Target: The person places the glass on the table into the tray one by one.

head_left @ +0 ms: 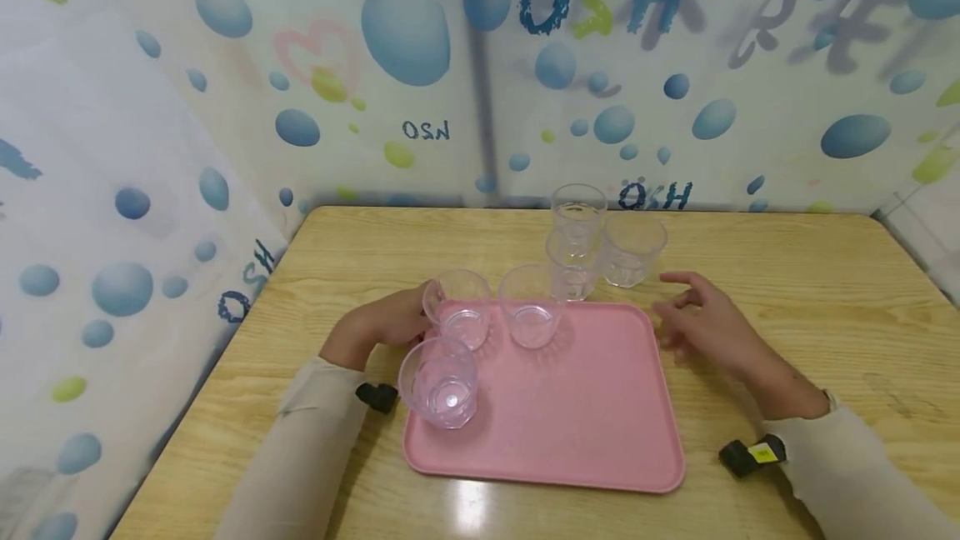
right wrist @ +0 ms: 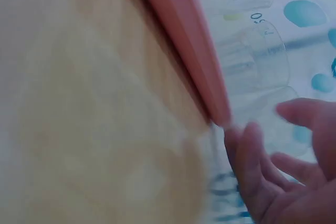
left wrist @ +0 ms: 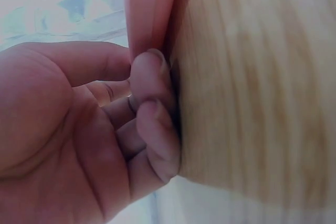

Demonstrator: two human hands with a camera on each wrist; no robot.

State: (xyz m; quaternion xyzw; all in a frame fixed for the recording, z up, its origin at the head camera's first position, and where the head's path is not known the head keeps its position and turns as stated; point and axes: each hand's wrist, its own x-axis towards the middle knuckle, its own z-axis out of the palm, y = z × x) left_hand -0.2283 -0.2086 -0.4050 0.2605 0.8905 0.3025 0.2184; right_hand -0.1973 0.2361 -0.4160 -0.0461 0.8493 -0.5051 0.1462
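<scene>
Head cam shows the pink tray [head_left: 577,415] on a wooden table [head_left: 772,248] with three clear cups [head_left: 438,390] standing on it (three more cups [head_left: 633,252] sit just behind). Left hand [head_left: 401,317] pinches the tray's back-left corner; right hand [head_left: 708,327] is loose, fingers apart, by its right edge, can't tell if touching.

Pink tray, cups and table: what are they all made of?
The pink tray looks like smooth plastic: even colour, moulded rim. The cups are see-through and glossy, either clear plastic or glass; I can't tell which. The table shows wood grain and glare, so perhaps varnished wood or a wood-look coating.
</scene>
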